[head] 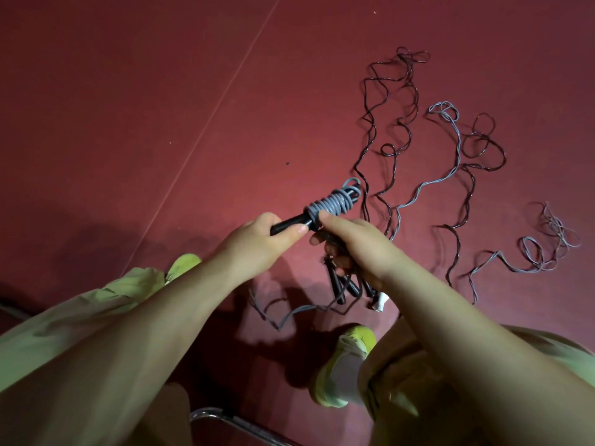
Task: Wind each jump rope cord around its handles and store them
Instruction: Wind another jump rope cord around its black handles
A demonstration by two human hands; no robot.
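Head view: left hand [257, 239] grips wound handles [291, 224]; right hand [357, 249] holds others.

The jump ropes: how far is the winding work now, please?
Nearly done: one grey cord is coiled around the black handles gripped by the left hand. In hand: the right hand presses that coil with its thumb and holds more handles below. Left: several dark cords and grey cords lie loose on the red floor. Nothing visibly stored yet.
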